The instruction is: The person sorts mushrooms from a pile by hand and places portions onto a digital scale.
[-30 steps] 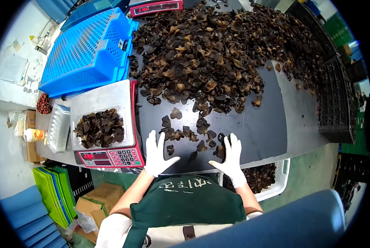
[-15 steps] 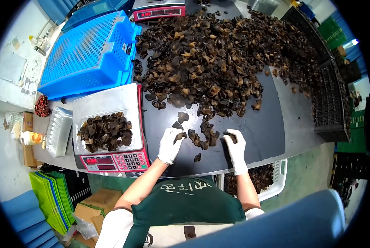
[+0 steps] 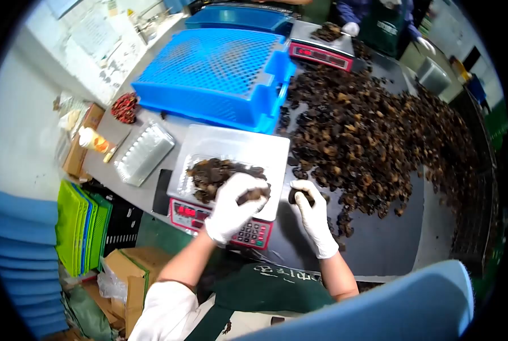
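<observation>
From where I stand, the red-framed digital scale with a silver metal pan [image 3: 231, 142] sits right in front of the worker. On its pan lies a shallow, clear plastic tray [image 3: 187, 182] heaped with dark brown, ruffled fungus pieces [image 3: 211, 177]. Over the scale's near edge, the white-gloved left hand [image 3: 236, 207] has its grip closed around some brown fungus [image 3: 255, 194]; whether it touches the tray I cannot tell. Just right of the scale, the white-gloved right hand [image 3: 312, 215] pinches a dark piece [image 3: 300, 196] in curled fingers. Farther right of the scale, a big loose fungus heap [image 3: 350, 136] covers much of the black surface [image 3: 373, 244]. My worry: fungus released too near the tray's rim could tumble onto the pan, and a wrist leaning on the scale could falsify its reading.
</observation>
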`<state>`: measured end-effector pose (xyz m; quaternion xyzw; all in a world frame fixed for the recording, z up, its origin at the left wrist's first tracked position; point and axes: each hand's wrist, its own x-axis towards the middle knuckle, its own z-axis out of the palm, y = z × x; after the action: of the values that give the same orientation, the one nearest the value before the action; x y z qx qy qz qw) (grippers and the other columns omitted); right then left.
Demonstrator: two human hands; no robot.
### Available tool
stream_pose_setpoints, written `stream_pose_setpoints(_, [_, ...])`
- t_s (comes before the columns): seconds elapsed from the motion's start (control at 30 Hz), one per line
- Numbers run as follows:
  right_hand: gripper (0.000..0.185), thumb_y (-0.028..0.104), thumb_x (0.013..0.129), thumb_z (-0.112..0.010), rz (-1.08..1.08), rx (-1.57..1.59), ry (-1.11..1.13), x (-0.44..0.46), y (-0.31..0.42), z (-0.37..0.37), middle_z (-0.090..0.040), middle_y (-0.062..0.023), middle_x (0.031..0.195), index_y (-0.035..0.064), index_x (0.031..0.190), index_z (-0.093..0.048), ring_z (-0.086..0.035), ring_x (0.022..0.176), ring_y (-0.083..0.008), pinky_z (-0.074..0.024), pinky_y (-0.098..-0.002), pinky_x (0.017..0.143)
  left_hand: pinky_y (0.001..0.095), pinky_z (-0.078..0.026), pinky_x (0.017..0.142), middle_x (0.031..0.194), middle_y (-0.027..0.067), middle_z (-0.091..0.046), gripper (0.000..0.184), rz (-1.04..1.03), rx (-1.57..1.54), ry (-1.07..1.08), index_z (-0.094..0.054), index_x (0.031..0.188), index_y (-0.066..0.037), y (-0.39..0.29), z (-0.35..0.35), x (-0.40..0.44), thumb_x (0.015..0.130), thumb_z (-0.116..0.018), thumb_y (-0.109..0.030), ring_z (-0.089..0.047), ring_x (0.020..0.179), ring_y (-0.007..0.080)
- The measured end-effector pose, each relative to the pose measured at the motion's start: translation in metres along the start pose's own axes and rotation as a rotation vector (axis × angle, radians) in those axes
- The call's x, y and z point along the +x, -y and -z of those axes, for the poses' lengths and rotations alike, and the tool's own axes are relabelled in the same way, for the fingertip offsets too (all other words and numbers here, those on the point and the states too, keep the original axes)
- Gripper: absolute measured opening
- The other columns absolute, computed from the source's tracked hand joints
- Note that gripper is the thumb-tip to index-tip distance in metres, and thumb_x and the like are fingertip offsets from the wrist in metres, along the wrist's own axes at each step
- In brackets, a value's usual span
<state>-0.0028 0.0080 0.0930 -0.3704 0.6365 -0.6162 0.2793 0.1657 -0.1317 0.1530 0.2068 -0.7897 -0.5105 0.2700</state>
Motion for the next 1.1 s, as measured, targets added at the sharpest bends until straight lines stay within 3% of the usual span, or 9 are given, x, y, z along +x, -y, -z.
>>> stream_pose_setpoints(0.1, [0.023,0.006,0.094,-0.058,0.300,-0.135,0.068,0.026,0.023,-0.045,-0.061,-0.0119,0.115,0.0014,0.116,-0.061,-0.060,0.103,-0.0236,-0.0471,-0.0326,0.091,0.0365,-0.048,0.090,0.104,0.0123,-0.062,0.033,-0.136,0.321,-0.013,-0.065,0.111,-0.003,0.021,0.060,0.024,0.080,-0.072,-0.012,-0.060,0.099,0.0287])
stream_pose_setpoints(0.27, [0.026,0.005,0.092,-0.061,0.401,-0.423,0.186,0.047,0.019,-0.086,-0.059,-0.0177,0.118,0.0035,0.118,-0.062,-0.057,0.111,-0.0359,-0.0458,-0.0395,0.096,0.0488,-0.041,0.098,0.126,0.0155,-0.052,0.059,-0.233,0.720,0.303,-0.053,0.133,-0.011,0.078,0.071,0.033,0.081,-0.069,-0.035,-0.048,0.115,0.0376])
stream_pose_setpoints(0.4, [0.022,0.005,0.093,-0.060,0.430,-0.461,0.076,0.045,0.024,-0.067,-0.058,-0.0179,0.117,0.0010,0.114,-0.061,-0.058,0.111,-0.0354,-0.0457,-0.0402,0.097,0.0519,-0.036,0.107,0.138,0.0168,-0.048,0.073,-0.281,0.566,0.223,-0.052,0.137,-0.012,0.065,0.083,0.031,0.073,-0.077,-0.036,-0.045,0.120,0.0402])
stream_pose_setpoints(0.53, [0.024,0.000,0.090,-0.060,0.303,-0.564,-0.138,0.033,-0.008,-0.020,-0.058,-0.0177,0.116,-0.0004,0.114,-0.060,-0.058,0.110,-0.0328,-0.0466,-0.0379,0.097,0.0467,-0.033,0.111,0.141,0.0186,-0.047,0.071,-0.248,0.462,0.127,-0.055,0.135,-0.010,0.044,0.126,0.030,0.072,-0.080,-0.033,-0.040,0.132,0.0383])
stream_pose_setpoints(0.6, [0.030,-0.004,0.087,-0.060,0.273,-0.705,-0.116,0.020,-0.046,0.006,-0.056,-0.0183,0.117,-0.0011,0.117,-0.059,-0.058,0.109,-0.0336,-0.0469,-0.0370,0.096,0.0449,-0.034,0.110,0.141,0.0186,-0.046,0.068,-0.082,0.428,0.033,-0.055,0.135,-0.009,0.043,0.144,0.023,0.073,-0.079,-0.028,-0.042,0.131,0.0358])
stream_pose_setpoints(0.73, [0.071,0.032,0.070,-0.082,0.062,-1.192,-0.045,0.003,-0.075,0.031,-0.050,-0.0172,0.135,0.0085,0.132,-0.056,-0.043,0.125,-0.0388,-0.0348,-0.0496,0.106,0.0437,-0.035,0.109,0.139,0.0179,-0.048,0.067,-0.051,0.437,-0.064,-0.057,0.131,-0.007,0.054,0.158,0.006,0.071,-0.079,-0.026,-0.045,0.129,0.0348])
stream_pose_setpoints(0.9, [0.030,0.006,0.076,-0.072,0.317,-0.717,0.072,0.057,0.007,-0.037,-0.065,-0.0116,0.106,0.0055,0.105,-0.066,-0.060,0.101,-0.0311,-0.0454,-0.0412,0.091,0.0456,-0.038,0.106,0.128,0.0182,-0.053,0.063,-0.226,0.459,0.116,-0.060,0.124,-0.006,0.057,0.127,0.006,0.069,-0.082,-0.028,-0.048,0.122,0.0376])
stream_pose_setpoints(0.97, [0.027,0.004,0.074,-0.070,0.519,-0.765,0.318,0.074,0.053,-0.070,-0.062,-0.0052,0.094,0.0110,0.100,-0.070,-0.058,0.090,-0.0267,-0.0449,-0.0391,0.084,0.0461,-0.039,0.104,0.125,0.0157,-0.054,0.058,-0.247,0.504,0.077,-0.061,0.122,-0.006,0.058,0.117,0.005,0.069,-0.080,-0.023,-0.049,0.120,0.0366])
stream_pose_setpoints(1.1, [0.021,0.010,0.073,-0.069,0.681,-0.987,0.602,0.076,0.072,-0.115,-0.057,-0.0032,0.089,0.0158,0.094,-0.071,-0.055,0.092,-0.0239,-0.0434,-0.0394,0.085,0.0444,-0.040,0.104,0.125,0.0157,-0.054,0.055,-0.206,0.429,-0.006,-0.061,0.122,-0.005,0.061,0.124,-0.003,0.070,-0.075,-0.016,-0.050,0.119,0.0357])
